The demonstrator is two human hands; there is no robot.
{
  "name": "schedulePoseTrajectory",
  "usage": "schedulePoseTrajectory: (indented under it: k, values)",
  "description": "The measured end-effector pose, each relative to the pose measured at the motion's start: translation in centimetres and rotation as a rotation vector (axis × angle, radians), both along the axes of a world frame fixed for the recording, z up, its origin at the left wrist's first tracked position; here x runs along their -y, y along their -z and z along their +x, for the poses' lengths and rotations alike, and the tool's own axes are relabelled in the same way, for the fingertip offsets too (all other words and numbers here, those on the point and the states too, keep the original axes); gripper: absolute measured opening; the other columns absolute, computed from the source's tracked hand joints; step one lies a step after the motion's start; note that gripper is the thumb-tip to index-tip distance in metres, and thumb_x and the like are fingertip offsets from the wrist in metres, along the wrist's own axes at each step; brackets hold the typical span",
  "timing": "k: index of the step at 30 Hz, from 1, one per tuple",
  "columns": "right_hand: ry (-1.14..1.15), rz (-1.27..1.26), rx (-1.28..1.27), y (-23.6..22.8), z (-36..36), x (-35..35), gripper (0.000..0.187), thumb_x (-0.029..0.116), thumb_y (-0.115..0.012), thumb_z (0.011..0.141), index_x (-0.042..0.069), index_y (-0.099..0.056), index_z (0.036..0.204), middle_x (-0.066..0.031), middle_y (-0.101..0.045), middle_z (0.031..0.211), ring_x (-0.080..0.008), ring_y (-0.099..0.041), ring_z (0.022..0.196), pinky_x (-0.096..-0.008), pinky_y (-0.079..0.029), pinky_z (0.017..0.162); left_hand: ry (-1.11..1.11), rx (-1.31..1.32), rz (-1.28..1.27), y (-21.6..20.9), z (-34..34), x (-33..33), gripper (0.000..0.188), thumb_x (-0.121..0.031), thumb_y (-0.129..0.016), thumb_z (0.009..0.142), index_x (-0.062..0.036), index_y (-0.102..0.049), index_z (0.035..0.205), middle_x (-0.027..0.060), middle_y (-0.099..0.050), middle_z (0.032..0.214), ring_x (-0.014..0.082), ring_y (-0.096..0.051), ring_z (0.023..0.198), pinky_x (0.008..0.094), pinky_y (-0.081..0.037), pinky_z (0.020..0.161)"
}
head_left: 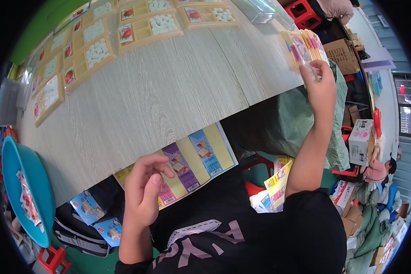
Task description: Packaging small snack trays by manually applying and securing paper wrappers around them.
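My right hand [320,82] reaches to the table's right corner, its fingers closed on a clear-and-pink packet [301,54] at the near side of a stack. Behind that packet, several similar colourful packets [313,43] stand pressed together in a row. My left hand [145,187] hovers by the table's near edge with fingers loosely bent and apart, nothing visible in it. Under it, a printed sheet [197,157] with yellow, purple, blue and pink panels lies across my lap, partly hidden by the table and that hand.
Several cream trays [151,28] with white pieces and strawberry cards line the far side of the pale wooden table [169,82]. Clear plastic boxes [256,11] sit at the far edge. A blue basin [44,201] holds packets at left; a green bag [301,114] hangs at right.
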State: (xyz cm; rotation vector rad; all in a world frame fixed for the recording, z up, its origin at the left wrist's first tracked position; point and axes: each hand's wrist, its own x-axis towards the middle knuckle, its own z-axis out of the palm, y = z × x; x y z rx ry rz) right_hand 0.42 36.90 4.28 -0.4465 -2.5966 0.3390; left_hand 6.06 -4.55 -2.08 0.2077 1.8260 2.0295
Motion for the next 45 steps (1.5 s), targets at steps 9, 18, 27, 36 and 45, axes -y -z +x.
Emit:
schedulePoseTrajectory:
  k: [9,18,27,36,45]
  values:
    - [0.358,0.303,0.267,0.6,-4.4,-3.3,0.05,0.051,-0.06,0.086,0.004,-0.061,0.104,-0.0196,-0.068,0.102,-0.036,-0.065,0.095,-0.0437,-0.049,0.079,0.033,0.069,-0.04,1.1,0.7,0.6,0.028,-0.019,-0.048,0.096,0.0003,-0.056,0.115,0.0053,-0.062,0.089,0.0055,-0.046,0.068,0.0201,-0.037,0.061]
    - [0.43,0.48,0.377,1.7,-5.2,-3.6,0.048,0.053,-0.058,0.088,0.009,-0.062,0.105,-0.0177,-0.067,0.105,-0.0356,-0.064,0.1,-0.0469,-0.05,0.08,0.048,0.09,-0.058,1.9,1.4,0.1,0.027,-0.019,-0.048,0.097,0.001,-0.056,0.114,0.0068,-0.063,0.088,0.0053,-0.044,0.066,0.0206,-0.038,0.061]
    - [-0.573,0.444,0.008,3.5,-11.3,4.9,0.041,0.033,-0.061,0.091,0.011,-0.056,0.126,-0.0138,-0.053,0.135,-0.0347,-0.049,0.126,-0.0455,-0.037,0.105,0.118,0.075,-0.083,2.1,1.7,-0.9,0.025,-0.017,-0.049,0.097,0.0013,-0.056,0.114,0.0066,-0.063,0.089,0.0072,-0.048,0.07,0.0221,-0.041,0.064]
    - [-0.702,0.374,0.18,4.7,-11.8,6.8,0.039,0.025,-0.058,0.093,0.008,-0.053,0.127,-0.0129,-0.054,0.134,-0.0339,-0.048,0.126,-0.0441,-0.037,0.105,0.184,0.201,-0.245,2.5,1.9,1.2,0.02,-0.016,-0.049,0.096,0.0005,-0.06,0.097,0.0049,-0.062,0.082,0.011,-0.057,0.075,0.0255,-0.046,0.068]
    - [-0.745,0.317,0.297,2.7,-5.5,10.4,0.04,0.019,-0.061,0.09,0.01,-0.054,0.128,-0.0111,-0.053,0.133,-0.0338,-0.049,0.124,-0.0421,-0.038,0.104,-0.116,0.145,-0.599,6.7,1.7,6.7,0.02,-0.016,-0.055,0.093,0.0026,-0.06,0.097,0.0118,-0.061,0.073,0.0169,-0.059,0.067,0.0314,-0.047,0.064]
